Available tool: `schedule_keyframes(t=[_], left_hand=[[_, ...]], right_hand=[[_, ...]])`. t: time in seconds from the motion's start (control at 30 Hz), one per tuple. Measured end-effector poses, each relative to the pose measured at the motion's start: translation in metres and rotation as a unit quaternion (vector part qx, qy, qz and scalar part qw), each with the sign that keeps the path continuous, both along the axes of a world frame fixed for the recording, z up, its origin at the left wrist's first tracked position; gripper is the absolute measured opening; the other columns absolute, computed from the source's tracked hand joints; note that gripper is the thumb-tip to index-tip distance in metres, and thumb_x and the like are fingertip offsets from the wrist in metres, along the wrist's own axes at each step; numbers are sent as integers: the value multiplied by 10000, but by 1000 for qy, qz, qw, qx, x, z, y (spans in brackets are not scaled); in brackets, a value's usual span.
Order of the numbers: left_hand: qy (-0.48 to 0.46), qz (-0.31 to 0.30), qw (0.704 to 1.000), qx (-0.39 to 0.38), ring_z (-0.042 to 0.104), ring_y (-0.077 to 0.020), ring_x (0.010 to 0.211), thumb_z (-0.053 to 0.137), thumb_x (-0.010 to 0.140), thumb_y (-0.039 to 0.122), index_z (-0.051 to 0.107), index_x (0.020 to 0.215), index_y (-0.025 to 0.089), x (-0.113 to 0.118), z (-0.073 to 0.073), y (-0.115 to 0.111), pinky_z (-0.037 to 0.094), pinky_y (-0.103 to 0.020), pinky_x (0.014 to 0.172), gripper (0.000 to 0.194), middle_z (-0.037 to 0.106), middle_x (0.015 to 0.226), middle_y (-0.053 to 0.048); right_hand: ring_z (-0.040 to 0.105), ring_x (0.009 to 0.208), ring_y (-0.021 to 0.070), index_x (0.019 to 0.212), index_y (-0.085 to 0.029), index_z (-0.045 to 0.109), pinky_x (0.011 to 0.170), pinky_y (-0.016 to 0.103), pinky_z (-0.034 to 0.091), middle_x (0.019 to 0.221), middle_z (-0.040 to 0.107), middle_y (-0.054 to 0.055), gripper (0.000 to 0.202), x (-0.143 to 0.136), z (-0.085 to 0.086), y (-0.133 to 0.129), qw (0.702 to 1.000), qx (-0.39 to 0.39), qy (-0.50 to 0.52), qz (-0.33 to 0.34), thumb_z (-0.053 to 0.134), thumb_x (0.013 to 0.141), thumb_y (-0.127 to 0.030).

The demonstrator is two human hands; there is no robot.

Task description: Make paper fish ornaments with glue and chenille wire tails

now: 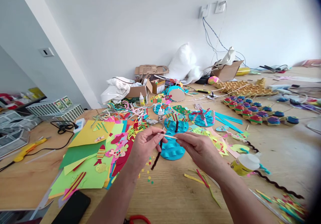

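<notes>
Both my hands meet in the middle of the view, above the table. A thin pale stick [170, 136] runs between them, one end in each hand's pinch. My left hand [147, 142] also has a dark brown pipe cleaner [155, 161] at its fingers, hanging down below the stick. My right hand [198, 147] pinches the stick's other end between thumb and fingertips. Just behind and under the hands lies a blue scalloped paper disc [173, 152]. Beyond it stand more blue bases [202, 118] with paper fish [179, 109] and pipe cleaner pieces on them.
Coloured paper sheets [85, 153] with cut paper fish spread at the left, near a black phone [72, 208]. A white-capped glue bottle [244, 165] stands right. Painted egg cartons [255, 112] and cardboard boxes [140, 92] sit behind. Red-handled pliers or scissors [139, 218] lie at the front edge.
</notes>
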State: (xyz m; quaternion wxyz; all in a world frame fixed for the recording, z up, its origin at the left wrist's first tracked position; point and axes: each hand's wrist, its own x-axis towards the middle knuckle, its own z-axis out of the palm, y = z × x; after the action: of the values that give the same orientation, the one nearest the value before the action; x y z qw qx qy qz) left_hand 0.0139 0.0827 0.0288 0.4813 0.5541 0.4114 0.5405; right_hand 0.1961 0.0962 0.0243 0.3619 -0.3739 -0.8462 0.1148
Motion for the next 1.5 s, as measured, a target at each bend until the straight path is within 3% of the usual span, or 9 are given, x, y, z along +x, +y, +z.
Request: schedule_keyframes(t=[0.17, 0.3, 0.47, 0.67, 1.0, 1.33, 1.4, 1.5], left_hand=[[75, 25, 995, 66, 540, -109, 638, 570, 770, 273, 679, 809, 165, -6, 1, -1, 421, -200, 574, 159, 636, 747, -21], [102, 30, 992, 61, 571, -143, 732, 573, 771, 269, 693, 838, 177, -11, 1, 1, 435, -226, 657, 165, 656, 774, -26], [61, 41, 997, 30, 577, -130, 668, 622, 723, 270, 705, 809, 189, -11, 0, 3, 441, -213, 599, 144, 673, 739, -16], [22, 43, 999, 10, 583, -118, 679, 654, 691, 257, 710, 782, 193, -10, 0, 4, 453, -204, 617, 125, 677, 742, -14], [38, 37, 998, 18, 594, -143, 720, 634, 706, 250, 708, 788, 180, -9, -1, 4, 464, -239, 672, 130, 678, 769, -27], [77, -3, 995, 59, 547, -112, 597, 585, 746, 230, 687, 732, 188, -10, -2, 5, 438, -205, 563, 111, 622, 644, -4], [65, 0, 997, 49, 543, -110, 603, 589, 745, 242, 682, 744, 183, -9, -4, 7, 434, -205, 570, 110, 623, 660, -4], [37, 4, 999, 25, 536, -111, 612, 589, 750, 261, 674, 762, 172, -7, -6, 7, 428, -210, 586, 124, 614, 663, -4]], right_hand=[[598, 645, 128, 904, -202, 665, 563, 208, 409, 734, 665, 27, 217, 0, 1, -1, 1000, -15, -2, -11, 455, 867, -240], [604, 674, 128, 928, -203, 655, 594, 208, 413, 775, 678, 24, 207, -1, 0, 0, 1000, -28, 6, -7, 460, 865, -230], [553, 560, 113, 848, -199, 643, 517, 199, 368, 632, 633, -2, 193, -2, -2, 0, 999, -33, -4, -34, 457, 865, -251], [547, 559, 114, 826, -196, 628, 525, 201, 366, 618, 623, -7, 184, -2, -4, -1, 999, -38, -2, -31, 458, 864, -254], [592, 644, 132, 805, -198, 644, 567, 217, 408, 721, 662, 24, 186, -2, 0, 0, 1000, -6, 23, -5, 469, 859, -232], [559, 580, 109, 754, -187, 625, 539, 208, 405, 638, 608, -7, 170, 0, -6, 1, 997, -67, 33, 31, 488, 847, -226], [568, 603, 116, 799, -189, 620, 552, 217, 417, 674, 621, 1, 146, -3, -7, 0, 998, -53, 29, 8, 485, 848, -218], [588, 729, 151, 928, -178, 591, 618, 252, 447, 852, 634, 59, 132, -13, -9, -3, 998, 41, 27, -45, 503, 838, -218]])
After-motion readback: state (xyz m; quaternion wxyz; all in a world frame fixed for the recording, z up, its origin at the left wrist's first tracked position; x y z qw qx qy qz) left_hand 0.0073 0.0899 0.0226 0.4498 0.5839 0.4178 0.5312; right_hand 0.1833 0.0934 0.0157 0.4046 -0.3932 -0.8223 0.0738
